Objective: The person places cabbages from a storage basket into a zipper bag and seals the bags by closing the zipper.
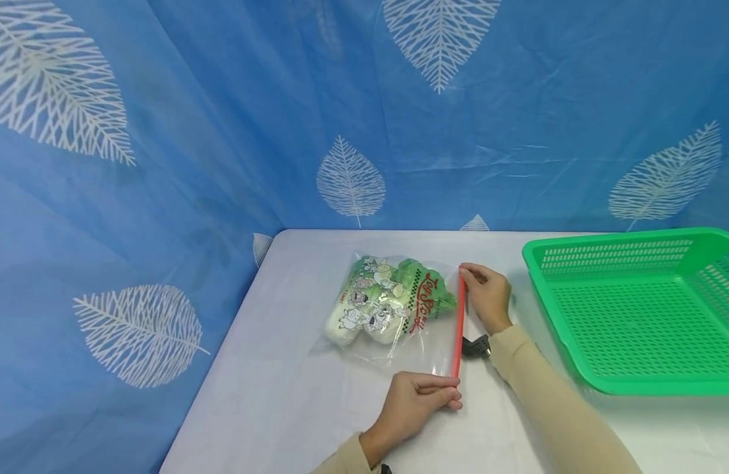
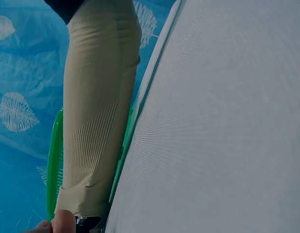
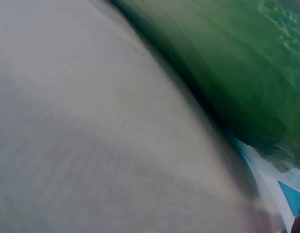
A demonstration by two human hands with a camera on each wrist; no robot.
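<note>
A clear zip bag (image 1: 429, 352) with printed cartoon figures and red lettering lies on the white table. Inside it are leafy vegetables (image 1: 340, 329) with green leaves and thick white stems, like bok choy. Along the bag's right edge runs a red zip strip (image 1: 459, 322). My left hand (image 1: 413, 403) pinches the near end of this strip between thumb and fingers. At the far end, my right hand (image 1: 488, 295) pinches the strip's other tip. In the right wrist view the green leaves (image 3: 247, 73) show large and blurred; only fingertips (image 2: 65, 222) show in the left wrist view.
A green plastic basket (image 1: 601, 385) with slotted walls stands on the table to the right, close beside my right forearm. Behind the white table (image 1: 269, 368) hangs a blue curtain (image 1: 234, 164) with white leaf prints. A black wrist camera (image 1: 475, 347) sits under my right wrist.
</note>
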